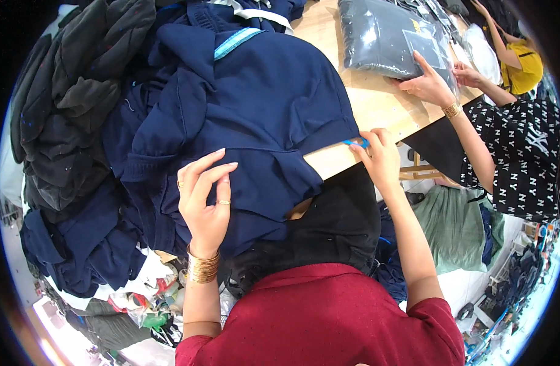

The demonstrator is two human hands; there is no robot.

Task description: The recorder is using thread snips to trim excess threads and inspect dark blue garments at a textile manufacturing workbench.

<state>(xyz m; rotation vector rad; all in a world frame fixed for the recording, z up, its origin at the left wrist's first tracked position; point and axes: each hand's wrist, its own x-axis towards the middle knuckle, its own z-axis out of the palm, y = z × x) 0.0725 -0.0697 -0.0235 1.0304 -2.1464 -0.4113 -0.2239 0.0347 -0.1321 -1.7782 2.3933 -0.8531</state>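
Note:
A navy blue garment (274,104) lies spread over the table in front of me, its hem reaching the near edge. My left hand (205,198) is over the garment's near part, fingers loosely bent and apart, holding nothing visible. Rings and a stack of gold bangles (204,266) are on that hand and wrist. At the garment's right corner, my right hand (379,155) pinches a small blue object (357,143), mostly hidden by the fingers; its kind cannot be made out. A light blue strip (236,43) shows on the garment's far part.
Dark grey garments (78,91) are heaped at the left, with more navy cloth (85,256) below. On the right, a co-worker's hands (431,85) hold a clear-bagged dark garment (390,43) on the wooden table (390,113). Another person in yellow (521,67) works farther back. Green cloth (451,226) hangs lower right.

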